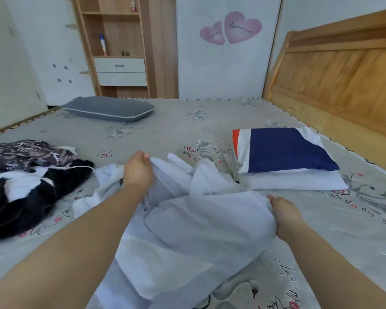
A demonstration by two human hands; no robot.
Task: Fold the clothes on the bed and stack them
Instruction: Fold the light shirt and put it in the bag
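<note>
— Left hand (pixel 138 170)?
— Pinching the far edge of the white garment (pixel 187 219), fingers curled round a fold of the thin cloth, lifted a little off the bed (pixel 165 121).
— Right hand (pixel 285 216)?
— Gripping the same garment at its right edge, fingers tucked under the fabric, thumb on top. Low, near the sheet.
— And the garment itself?
— Rumpled, spread between both hands in the middle of the bed, trailing down toward the near edge. Sheer, white, with creases all over. Not yet folded.
— Anything stacked?
— To the right, near the wooden headboard (pixel 343 70): a folded white piece (pixel 299 181) flat on the sheet, with a folded navy, white and red piece (pixel 285 150) lying on top of it.
— Unfolded clothes?
— On the left, a loose heap: a black garment (pixel 20 204) with white parts, and a patterned dark garment (pixel 25 152) behind it, touching.
— Elsewhere on the bed?
— A grey pillow (pixel 108 109) at the far side, well apart from everything else.
</note>
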